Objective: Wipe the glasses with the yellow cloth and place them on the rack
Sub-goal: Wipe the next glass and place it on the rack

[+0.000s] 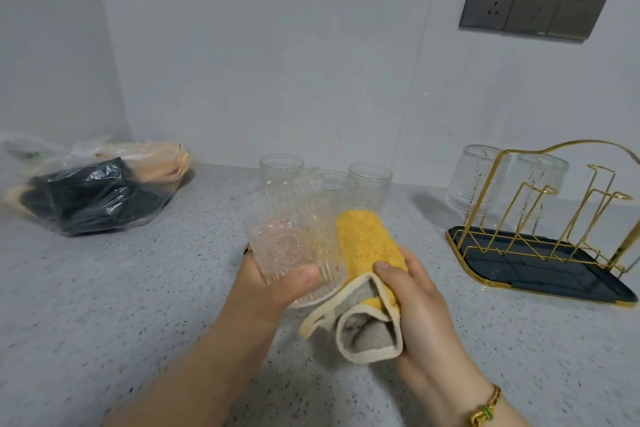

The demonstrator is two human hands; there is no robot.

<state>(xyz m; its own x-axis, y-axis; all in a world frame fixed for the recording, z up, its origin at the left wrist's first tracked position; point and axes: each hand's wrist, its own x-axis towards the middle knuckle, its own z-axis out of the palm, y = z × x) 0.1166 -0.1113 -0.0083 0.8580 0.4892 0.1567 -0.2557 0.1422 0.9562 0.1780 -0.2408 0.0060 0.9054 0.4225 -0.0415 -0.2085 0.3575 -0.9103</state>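
Far left on the speckled counter (104, 288), a clear plastic bag (86, 191) of dark and tan stuff, well apart from the work. Toward centre, left hand (277, 284) clenched around a ribbed glass (294, 243), held above the counter, tipped so the base faces the camera and the long axis runs away toward the wall. Just right of it and touching its side, the yellow cloth (370, 246), bunched in the grip of the right hand (412, 291), thumb on top, grey backing folded out below. Behind the held glass, a taller glass carafe (280, 177) and two more unwiped glasses (369, 184) standing upright near the wall. Further right, the gold wire rack (540, 218) on its dark tray (519, 270), with two glasses (478, 180) already upended on the rear pegs and the nearer pegs bare. Probably mid-wipe. For the placing, rack lies to the right and beyond the right hand, so nearer that side; glass needs turning mouth-down over a bare peg. In the way: only the cloth hand itself and the rack's arched handle (588, 146).
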